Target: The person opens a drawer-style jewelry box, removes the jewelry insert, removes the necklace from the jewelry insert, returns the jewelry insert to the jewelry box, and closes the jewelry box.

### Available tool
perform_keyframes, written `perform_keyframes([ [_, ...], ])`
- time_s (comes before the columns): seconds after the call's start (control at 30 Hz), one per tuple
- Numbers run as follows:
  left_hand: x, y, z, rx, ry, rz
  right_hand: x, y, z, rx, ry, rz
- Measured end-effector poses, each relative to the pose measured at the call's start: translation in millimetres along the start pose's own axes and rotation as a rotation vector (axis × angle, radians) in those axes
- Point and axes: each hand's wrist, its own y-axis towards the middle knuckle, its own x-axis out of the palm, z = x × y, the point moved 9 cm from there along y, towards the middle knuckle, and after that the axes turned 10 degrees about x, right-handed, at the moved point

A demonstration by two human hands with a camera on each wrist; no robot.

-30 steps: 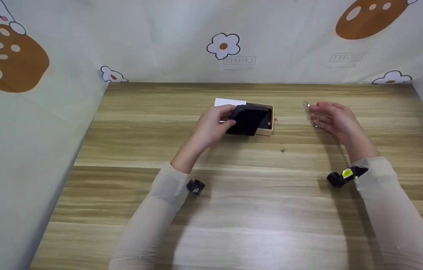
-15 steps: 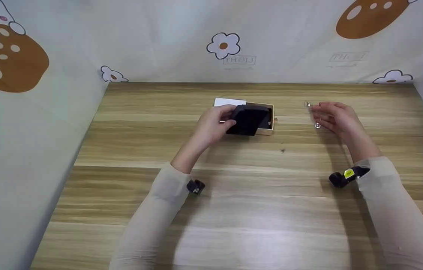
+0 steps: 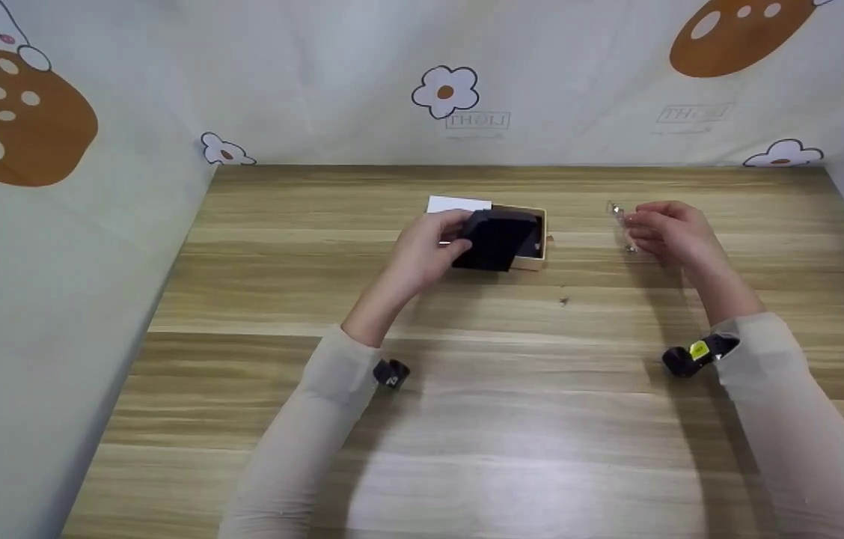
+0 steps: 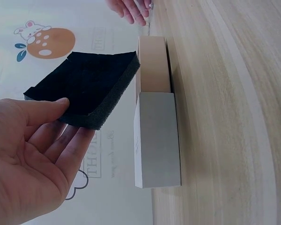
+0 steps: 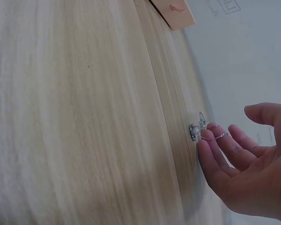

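Note:
In the head view my left hand (image 3: 422, 251) holds a black foam pad (image 3: 495, 241) tilted over a small box. The left wrist view has the thumb on the dark top of the pad (image 4: 84, 84) and fingers beneath it. The box is a pale drawer (image 4: 154, 63) partly out of a white sleeve (image 4: 159, 136). Right of the box, my right hand (image 3: 673, 232) is close over the table. A thin chain (image 5: 220, 136) with sparkling silver jewellery pieces (image 5: 195, 131) lies at its fingertips; the right thumb stands apart from the fingers.
A small dark speck (image 3: 563, 301) is on the wood-grain table (image 3: 512, 419) in front of the box. Behind the table rises a pale printed cloth (image 3: 332, 90). The drawer has a small ribbon tab (image 5: 178, 8) at its end.
My right hand has shifted slightly right, and the hanging chain has swung a little at its fingers. The left hand and foam pad have stayed in place.

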Motion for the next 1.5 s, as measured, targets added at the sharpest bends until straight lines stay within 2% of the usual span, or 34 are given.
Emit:
perform_keyframes([
  [0.27, 0.8, 1.1, 0.1, -0.001, 0.015, -0.005, -2.3, -4.0, -9.0, -0.041, -0.449, 0.110],
  [0.43, 1.8, 1.6, -0.3, -0.007, 0.011, -0.008, -1.8, -11.2, -17.5, -0.067, -0.601, 0.163],
  [0.87, 4.9, 5.1, 0.7, -0.001, 0.006, -0.003, 17.1, -21.5, -25.8, -0.075, -0.688, 0.144],
  [1.27, 5.9, 6.6, 1.1, -0.008, 0.015, 0.005, 32.1, -25.7, -27.8, -0.136, -0.678, 0.118],
  [1.5, 6.7, 7.1, -0.7, -0.023, -0.027, 0.019, 39.2, -30.0, -29.2, -0.160, -0.708, 0.107],
])
